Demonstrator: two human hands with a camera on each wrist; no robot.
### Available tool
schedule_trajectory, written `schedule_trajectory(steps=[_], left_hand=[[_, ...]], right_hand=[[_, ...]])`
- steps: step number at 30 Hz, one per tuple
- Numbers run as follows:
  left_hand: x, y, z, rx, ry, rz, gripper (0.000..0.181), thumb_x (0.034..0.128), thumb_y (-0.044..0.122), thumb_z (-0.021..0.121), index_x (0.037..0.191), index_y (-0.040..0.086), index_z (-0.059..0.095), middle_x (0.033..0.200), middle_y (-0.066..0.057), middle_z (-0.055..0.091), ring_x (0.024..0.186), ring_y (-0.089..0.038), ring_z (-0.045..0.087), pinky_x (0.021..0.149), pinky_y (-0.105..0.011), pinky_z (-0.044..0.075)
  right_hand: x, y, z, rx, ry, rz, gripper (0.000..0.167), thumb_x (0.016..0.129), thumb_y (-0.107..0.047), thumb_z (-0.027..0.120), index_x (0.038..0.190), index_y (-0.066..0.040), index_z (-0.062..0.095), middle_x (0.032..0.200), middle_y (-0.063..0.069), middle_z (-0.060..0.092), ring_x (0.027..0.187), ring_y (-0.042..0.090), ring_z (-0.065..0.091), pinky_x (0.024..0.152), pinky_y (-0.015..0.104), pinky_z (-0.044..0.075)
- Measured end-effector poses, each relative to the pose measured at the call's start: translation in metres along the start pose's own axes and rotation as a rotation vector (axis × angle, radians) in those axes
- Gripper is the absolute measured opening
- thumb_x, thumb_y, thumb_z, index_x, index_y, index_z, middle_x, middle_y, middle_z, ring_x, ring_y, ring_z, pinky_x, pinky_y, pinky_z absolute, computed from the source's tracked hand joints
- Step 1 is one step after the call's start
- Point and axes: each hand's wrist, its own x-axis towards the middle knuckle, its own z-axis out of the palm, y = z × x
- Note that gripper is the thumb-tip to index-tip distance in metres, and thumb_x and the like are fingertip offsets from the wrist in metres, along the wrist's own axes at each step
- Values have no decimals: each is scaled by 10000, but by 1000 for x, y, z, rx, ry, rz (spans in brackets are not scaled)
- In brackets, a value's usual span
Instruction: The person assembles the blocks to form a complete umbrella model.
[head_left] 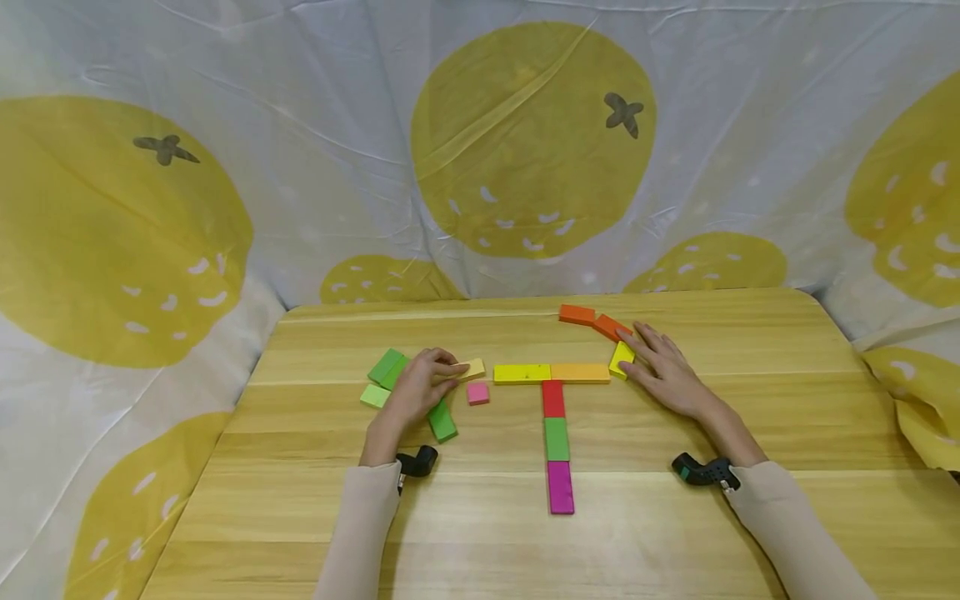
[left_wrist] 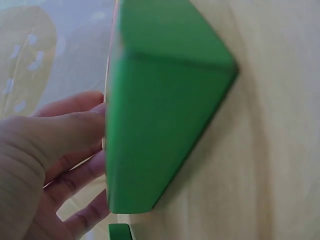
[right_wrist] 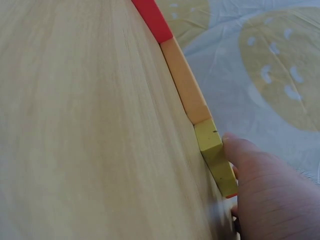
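My left hand (head_left: 417, 385) pinches a cream block (head_left: 474, 368) by its left end, just above a pink block (head_left: 477, 393). In the left wrist view a large green block (left_wrist: 155, 130) hides the fingertips. My right hand (head_left: 667, 371) holds a yellow block (head_left: 620, 359) between thumb and index finger, at the right end of a row. Its index fingertip is beside the lower orange-red block (head_left: 612, 327). In the right wrist view the thumb (right_wrist: 242, 150) lies against the yellow block; the other fingers are mostly hidden.
A long yellow block (head_left: 522, 374) and a light orange block (head_left: 581, 373) form the row. Below it run red (head_left: 552, 398), green (head_left: 557, 439) and purple (head_left: 560, 487) blocks. Another orange-red block (head_left: 577, 314) lies at the back. Several green blocks (head_left: 387, 367) surround the left hand.
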Motion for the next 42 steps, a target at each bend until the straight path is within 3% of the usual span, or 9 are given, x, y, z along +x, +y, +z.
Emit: schedule_trajectory(steps=[7,15,20,27,34,42], left_hand=[[16,8,-5,-4,42,-26,217,935,56,752,1148,36,790,1176,-170,704,1121,-340,637,981,-492,554],[59,24,7,53,35,59,182,952,93,745,1117,59,812,1116,-158,713,1064,-336,625,957,-468,530],[88,31,14,94,2,72,179,958,111,742,1117,72,814,1087,-135,714,1023,-317,645,924,-446,546],[118,35,24,45,-70,40,187,964,96,732,1134,55,799,1122,-155,719,1017,-310,674,907,-407,574],[134,41,33,50,-140,0,214,976,99,718,1178,68,782,1137,-152,707,987,-285,668,865,-358,567],[134,37,36,27,-227,-33,289,985,74,695,1272,81,733,1167,-143,662,966,-250,617,831,-305,530]], right_hand=[[0,-1,-1,-2,3,3,653,1081,-366,524,1650,-157,283,1711,260,146,1594,462,96,1277,650,21],[-1,-2,0,7,16,-4,645,1077,-357,537,1643,-156,304,1707,262,161,1589,469,105,1272,660,31],[0,-3,1,2,6,6,646,1080,-375,527,1647,-169,296,1712,254,154,1595,456,102,1278,649,24],[0,-2,1,5,1,8,644,1081,-364,528,1646,-161,297,1716,248,147,1597,451,97,1281,646,12],[0,0,1,-1,11,9,648,1077,-365,536,1647,-169,297,1715,247,153,1599,445,100,1283,640,16],[0,1,2,-7,10,9,652,1080,-368,527,1651,-170,282,1714,249,152,1599,444,100,1288,627,19]])
